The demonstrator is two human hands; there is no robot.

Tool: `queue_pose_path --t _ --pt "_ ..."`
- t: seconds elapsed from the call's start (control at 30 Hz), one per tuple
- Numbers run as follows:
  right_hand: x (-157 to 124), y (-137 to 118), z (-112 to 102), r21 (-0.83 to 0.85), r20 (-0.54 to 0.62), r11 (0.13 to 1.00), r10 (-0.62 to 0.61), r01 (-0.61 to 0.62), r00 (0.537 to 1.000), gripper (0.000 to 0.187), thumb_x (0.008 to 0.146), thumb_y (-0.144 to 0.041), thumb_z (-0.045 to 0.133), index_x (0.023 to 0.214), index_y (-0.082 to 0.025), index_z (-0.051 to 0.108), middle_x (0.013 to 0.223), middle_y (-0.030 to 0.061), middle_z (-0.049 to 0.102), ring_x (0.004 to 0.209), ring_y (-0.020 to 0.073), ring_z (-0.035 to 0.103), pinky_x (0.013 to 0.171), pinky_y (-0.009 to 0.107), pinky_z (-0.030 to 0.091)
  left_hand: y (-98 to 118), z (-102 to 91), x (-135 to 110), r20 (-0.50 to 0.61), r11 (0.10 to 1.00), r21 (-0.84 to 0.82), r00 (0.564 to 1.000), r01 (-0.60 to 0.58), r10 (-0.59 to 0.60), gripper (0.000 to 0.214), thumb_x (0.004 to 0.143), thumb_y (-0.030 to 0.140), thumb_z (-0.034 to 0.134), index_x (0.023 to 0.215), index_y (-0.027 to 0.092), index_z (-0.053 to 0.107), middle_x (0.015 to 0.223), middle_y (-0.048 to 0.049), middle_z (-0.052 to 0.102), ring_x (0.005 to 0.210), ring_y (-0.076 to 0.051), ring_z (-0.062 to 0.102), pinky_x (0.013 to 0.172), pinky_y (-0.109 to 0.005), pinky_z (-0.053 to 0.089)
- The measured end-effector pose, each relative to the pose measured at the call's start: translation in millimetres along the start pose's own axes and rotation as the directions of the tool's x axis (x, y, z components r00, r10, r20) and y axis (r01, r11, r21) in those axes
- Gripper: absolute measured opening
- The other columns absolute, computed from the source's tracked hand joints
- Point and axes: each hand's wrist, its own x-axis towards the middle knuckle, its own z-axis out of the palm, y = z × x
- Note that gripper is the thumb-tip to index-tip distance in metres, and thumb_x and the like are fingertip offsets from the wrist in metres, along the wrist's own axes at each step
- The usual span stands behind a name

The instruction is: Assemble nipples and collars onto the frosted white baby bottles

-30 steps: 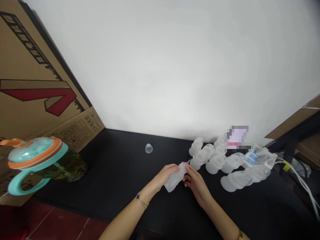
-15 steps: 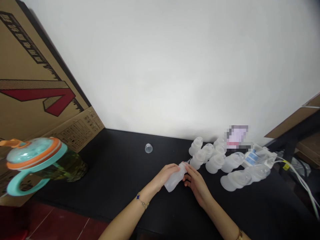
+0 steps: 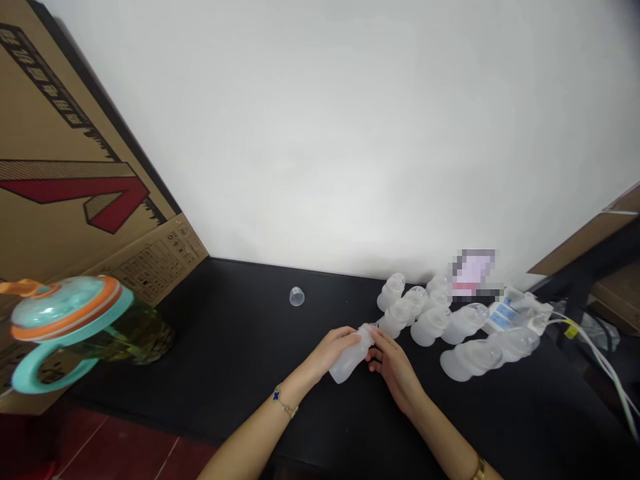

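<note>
And look at this: the left hand (image 3: 333,353) is closed around a frosted plastic bottle (image 3: 351,361), fingers wrapped over its upper part, a gold bracelet (image 3: 285,404) at the wrist. The right hand (image 3: 393,369) comes in from the other side, partly curled, fingertips pressed against the bottle near its neck. The bottle sits tilted between them, neck up and to the right, base down toward the person.

Just to the right, a cluster of matching bottles (image 3: 430,327) crowds the black tabletop (image 3: 225,373), with a blue-and-white packet (image 3: 505,315) and a white cable (image 3: 607,373) beyond. A small clear cup (image 3: 297,297) stands alone near the white wall (image 3: 320,147). Over on the left, a teal-and-orange lidded mug (image 3: 65,313) stands before a leaning cardboard box (image 3: 60,173).
</note>
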Motion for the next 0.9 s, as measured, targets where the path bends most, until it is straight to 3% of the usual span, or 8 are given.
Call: queue_pose_path --t 0.37,0.6,0.9 --pt "0.8 2.1 -0.6 -0.015 0.004 1.000 -0.007 0.007 1.000 0.035 0.080 -0.043 0.074 0.107 -0.021 0.069 0.082 0.0014 0.065 0.062 0.0113 0.058 0.049 0.020 0.045 2.4 0.7 -0.9 0.015 0.998 0.051 0.999 -0.049 0.048 0.033 0.081 0.044 0.062 0.091 0.014 0.069 0.076 -0.0026 0.065 0.070 -0.017 0.056 0.063 -0.027 0.039" --pt "0.2 -0.7 1.1 0.013 -0.041 1.000 0.001 0.000 0.999 0.044 0.077 -0.043 0.077 0.115 -0.024 0.067 0.087 0.0020 0.067 0.062 0.0120 0.059 0.047 0.021 0.045 1.9 -0.1 0.0 0.013 0.996 0.052 0.997 -0.077 0.076 0.030 0.081 0.042 0.061 0.092 0.014 0.069 0.078 -0.0021 0.064 0.071 -0.016 0.055 0.065 -0.027 0.037" --pt "1.2 -1.9 -1.3 0.041 -0.037 0.999 0.007 -0.006 0.999 0.036 0.081 -0.045 0.071 0.110 -0.022 0.070 0.089 0.0037 0.067 0.063 0.0126 0.059 0.049 0.021 0.046 -1.9 -1.5 1.5 0.034 0.995 0.035 0.995 -0.092 0.090 0.031 0.081 0.043 0.062 0.093 0.015 0.068 0.078 -0.0015 0.063 0.070 -0.016 0.055 0.065 -0.026 0.037"
